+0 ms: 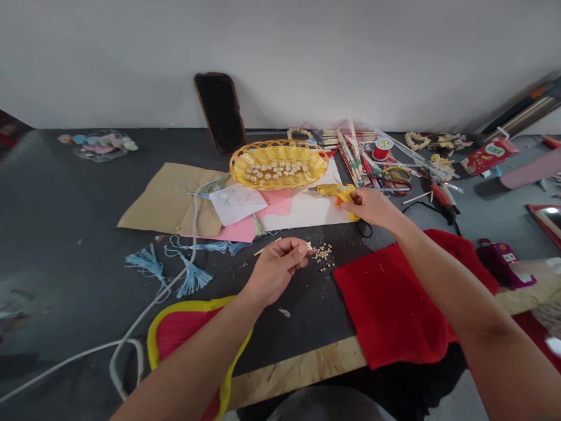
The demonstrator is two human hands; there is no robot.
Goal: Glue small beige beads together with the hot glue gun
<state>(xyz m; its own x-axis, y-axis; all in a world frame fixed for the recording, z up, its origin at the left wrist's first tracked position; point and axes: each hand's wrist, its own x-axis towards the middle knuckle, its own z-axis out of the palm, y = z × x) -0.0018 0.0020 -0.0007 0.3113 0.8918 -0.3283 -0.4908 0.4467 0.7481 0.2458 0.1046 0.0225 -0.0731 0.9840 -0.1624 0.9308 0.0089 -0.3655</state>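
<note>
Glue gun [332,190], yel. plastic, in R hand [371,206]; L hand [279,264] pinches pale bit [308,246].

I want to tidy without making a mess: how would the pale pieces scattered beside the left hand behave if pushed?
The pale pieces look tiny, so they are probably light and easily scattered. They seem chunky rather than flat, so some may roll. The tabletop looks fairly smooth, so others might slide.

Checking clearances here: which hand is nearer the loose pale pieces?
Left. The left hand is just left of the loose pale pieces; the right hand is farther off, beyond and rightward, gripping the yellow glue gun.
</note>
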